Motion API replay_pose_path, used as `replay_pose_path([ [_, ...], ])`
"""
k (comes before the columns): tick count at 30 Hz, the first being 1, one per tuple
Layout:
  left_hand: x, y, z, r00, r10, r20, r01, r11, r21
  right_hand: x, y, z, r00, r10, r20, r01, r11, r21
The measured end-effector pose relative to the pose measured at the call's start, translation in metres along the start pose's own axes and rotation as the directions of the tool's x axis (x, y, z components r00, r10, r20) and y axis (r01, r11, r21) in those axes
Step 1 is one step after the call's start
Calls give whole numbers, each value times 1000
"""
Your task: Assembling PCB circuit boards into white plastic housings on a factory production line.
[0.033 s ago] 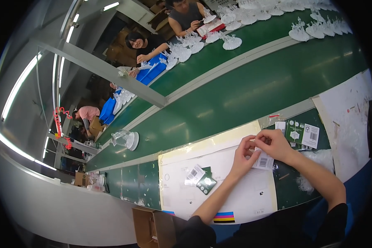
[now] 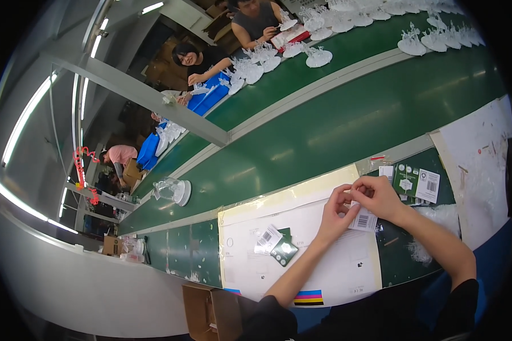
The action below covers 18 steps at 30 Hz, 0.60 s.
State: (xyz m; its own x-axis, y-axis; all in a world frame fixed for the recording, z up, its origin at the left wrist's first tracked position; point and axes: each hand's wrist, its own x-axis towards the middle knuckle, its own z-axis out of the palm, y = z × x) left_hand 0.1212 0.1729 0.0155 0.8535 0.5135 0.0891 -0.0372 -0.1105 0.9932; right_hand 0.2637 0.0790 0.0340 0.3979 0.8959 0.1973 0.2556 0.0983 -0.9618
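Note:
Both hands meet over the right part of a large white printed sheet [image 2: 307,227]. My left hand [image 2: 337,213] is closed, its fingertips pinched close to those of my right hand [image 2: 378,198], which is also closed. Between them and just below hangs a white barcode tag [image 2: 363,220]; its upper part is hidden by the fingers. To the left on the sheet lie a few loose green and white tags [image 2: 281,250], overlapping. Beyond my right hand, a pile of green and white barcode cards [image 2: 416,183] rests on the green table.
Clear plastic film [image 2: 441,219] lies beside my right forearm. A clear dome-shaped item with a white base [image 2: 179,193] lies on the green belt [image 2: 301,148]. An open cardboard box [image 2: 202,310] stands below the table edge. Across the belt, co-workers sit near blue bins [image 2: 209,96] and rows of clear figurines [image 2: 318,57].

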Motion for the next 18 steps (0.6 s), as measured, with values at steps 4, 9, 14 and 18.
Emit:
replay_pose_path([
  [4, 2, -5, -1, 1000, -5, -23, 3, 996, -94, 1, 2, 3, 996, -9, -87, 13, 999, 50],
  [9, 0, -19, -10, 995, 9, -98, -22, 991, -131, 1, 3, 0, 989, 132, 73, -148, 941, 303],
  [14, -4, -20, -7, 991, 4, -137, -21, 993, -120, 2, 4, -1, 966, 159, 205, -222, 915, 336],
  [18, -3, -13, -11, 999, -48, -15, 45, 985, -164, 2, 6, -3, 945, 165, 281, -266, 889, 372],
])
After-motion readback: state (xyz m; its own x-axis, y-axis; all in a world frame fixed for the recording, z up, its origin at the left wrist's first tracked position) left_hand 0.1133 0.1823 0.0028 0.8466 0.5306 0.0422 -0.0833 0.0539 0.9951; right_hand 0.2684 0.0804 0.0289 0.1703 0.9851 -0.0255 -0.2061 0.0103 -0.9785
